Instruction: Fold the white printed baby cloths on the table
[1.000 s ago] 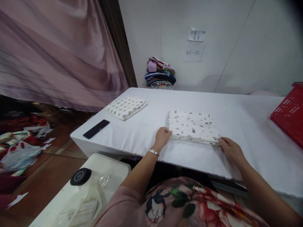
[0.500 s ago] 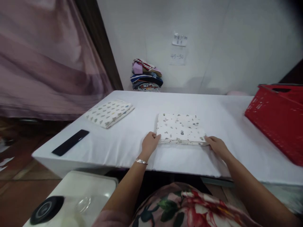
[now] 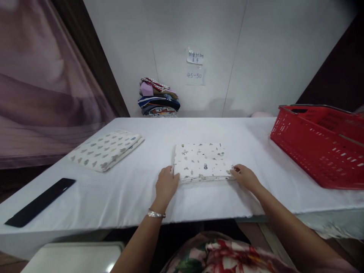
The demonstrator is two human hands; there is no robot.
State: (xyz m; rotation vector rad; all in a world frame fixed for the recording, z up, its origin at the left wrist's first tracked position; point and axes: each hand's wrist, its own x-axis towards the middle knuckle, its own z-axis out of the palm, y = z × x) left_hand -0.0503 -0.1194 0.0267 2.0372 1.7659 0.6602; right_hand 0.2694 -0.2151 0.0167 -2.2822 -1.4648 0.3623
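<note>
A folded white cloth (image 3: 201,161) with small scattered prints lies flat on the white-covered table (image 3: 159,131), its layered fold facing me. My left hand (image 3: 167,185), with a silver bracelet at the wrist, grips the near left corner between thumb and fingers. At the near right corner my right hand (image 3: 243,176) pinches the edge, its fingertips partly hidden. Another folded cloth (image 3: 106,149), white with grey-green cloud-like shapes, rests to the left, apart from both hands.
A red plastic basket (image 3: 307,151) stands on the right of the table. A flat black strip (image 3: 41,203) lies at the front left. Behind the table, a pile of folded fabrics (image 3: 159,100) sits against the wall, near paper signs (image 3: 195,76). A pale lid or box (image 3: 76,258) is below the front edge.
The view has shifted, bringing more of the red basket into sight. Both hands remain at the near corners of the printed cloth, which looks much the same.
</note>
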